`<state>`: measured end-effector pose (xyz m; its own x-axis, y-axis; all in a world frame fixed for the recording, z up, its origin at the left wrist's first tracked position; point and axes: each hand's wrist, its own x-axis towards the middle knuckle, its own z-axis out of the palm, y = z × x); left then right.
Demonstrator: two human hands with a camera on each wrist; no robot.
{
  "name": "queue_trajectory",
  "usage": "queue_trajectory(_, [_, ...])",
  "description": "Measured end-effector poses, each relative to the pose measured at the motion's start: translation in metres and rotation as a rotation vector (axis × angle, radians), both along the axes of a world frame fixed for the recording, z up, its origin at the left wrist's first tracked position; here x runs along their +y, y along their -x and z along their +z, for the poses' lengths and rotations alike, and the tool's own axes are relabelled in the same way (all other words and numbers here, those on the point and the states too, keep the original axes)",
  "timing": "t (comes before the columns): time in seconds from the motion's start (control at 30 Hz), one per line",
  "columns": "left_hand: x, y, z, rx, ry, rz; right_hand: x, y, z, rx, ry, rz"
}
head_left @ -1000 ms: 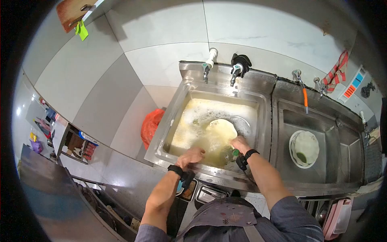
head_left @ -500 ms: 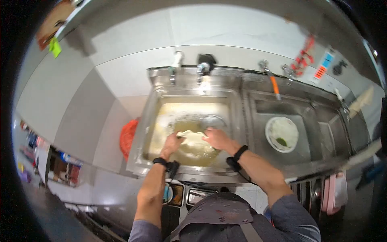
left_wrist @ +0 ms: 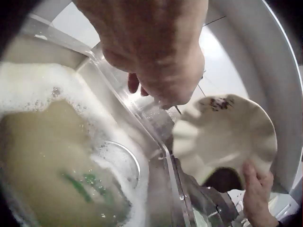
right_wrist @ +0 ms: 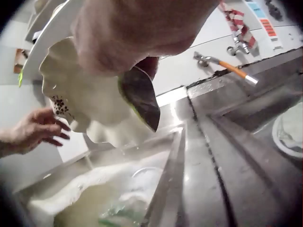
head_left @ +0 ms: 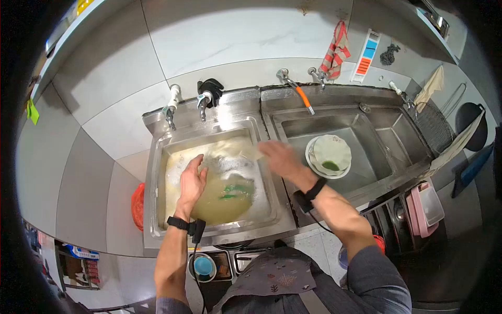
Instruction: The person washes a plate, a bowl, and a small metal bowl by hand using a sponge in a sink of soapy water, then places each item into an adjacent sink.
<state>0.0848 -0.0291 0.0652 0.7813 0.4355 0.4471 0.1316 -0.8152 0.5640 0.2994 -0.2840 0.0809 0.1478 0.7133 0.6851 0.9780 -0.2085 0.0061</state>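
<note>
My right hand pinches a cream plate with a wavy rim, held tilted above the soapy sink near the divide between the basins. In the left wrist view the thumb of that hand lies on the plate face, next to a dark green patch at the rim. Small dark flecks mark the rim's far side. My left hand hovers over the left sink, fingers apart and holding nothing. Cloudy, foamy water fills this sink, with green pieces showing in it. A curved metal rim shows through the foam.
The right sink holds stacked pale plates, the top one with a green patch. Taps line the back wall, one with an orange hose. A red bag sits left of the sinks.
Both hands gripped the plate in the soapy water half a second ago. Since then the left hand has let go, and the right has lifted the plate out. The head view has swung right.
</note>
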Motion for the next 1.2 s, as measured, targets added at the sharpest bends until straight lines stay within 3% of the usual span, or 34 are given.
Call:
queue_trajectory(0.07, [0.008, -0.011, -0.014, 0.047, 0.016, 0.037, -0.032, -0.016, 0.022, 0.035, -0.019, -0.206])
queue_trajectory(0.13, [0.02, -0.015, -0.041, 0.225, 0.004, 0.043, -0.064, -0.049, 0.023, 0.203, -0.229, -0.234])
queue_trajectory(0.17, [0.025, -0.016, -0.053, 0.222, 0.003, 0.037, -0.077, -0.059, 0.024, 0.166, -0.189, -0.291])
queue_trajectory(0.23, [0.032, -0.016, -0.076, 0.585, 0.154, 0.056, -0.118, -0.082, 0.019, 0.18, -0.094, -0.501])
queue_trajectory(0.37, [0.039, -0.015, -0.11, 0.744, 0.174, -0.015, -0.194, -0.137, -0.01, 0.253, 0.135, -0.9])
queue_trajectory(0.5, [0.044, -0.013, -0.127, 0.832, 0.105, -0.072, -0.236, -0.154, -0.038, 0.316, 0.191, -1.007])
queue_trajectory(0.67, [0.037, -0.014, -0.137, 0.821, 0.216, -0.053, -0.256, -0.17, -0.065, 0.696, 0.151, -1.132])
queue_trajectory(0.77, [0.036, -0.02, -0.155, 0.648, 0.255, -0.122, -0.268, -0.184, -0.1, 0.739, 0.116, -1.159])
queue_trajectory(0.83, [0.016, -0.032, -0.113, 0.948, 0.575, -0.235, -0.278, -0.195, -0.118, 0.699, 0.306, -1.105])
queue_trajectory(0.87, [0.01, -0.033, -0.104, 0.869, 0.6, -0.296, -0.277, -0.202, -0.147, 0.493, 0.243, -1.211])
queue_trajectory(0.9, [0.005, -0.032, -0.099, 0.789, 0.622, -0.353, -0.247, -0.16, -0.076, 0.472, 0.438, -1.174])
queue_trajectory(0.97, [0.012, -0.045, -0.122, 0.941, 0.566, -0.203, -0.222, -0.158, -0.066, 0.306, 0.183, -1.136])
queue_trajectory(1.0, [0.013, -0.044, -0.122, 0.941, 0.575, -0.181, -0.205, -0.161, -0.063, 0.31, 0.187, -1.114])
queue_trajectory(1.07, [0.013, -0.048, -0.12, 0.91, 0.636, -0.223, -0.162, -0.173, -0.046, 0.451, 0.187, -0.765])
queue_trajectory(1.13, [0.013, -0.049, -0.118, 0.876, 0.591, -0.237, -0.092, -0.156, -0.027, 0.37, 0.041, -0.399])
queue_trajectory(1.2, [0.014, -0.043, -0.118, 0.839, 0.55, -0.238, -0.015, -0.125, -0.008, 0.55, 0.234, -0.155])
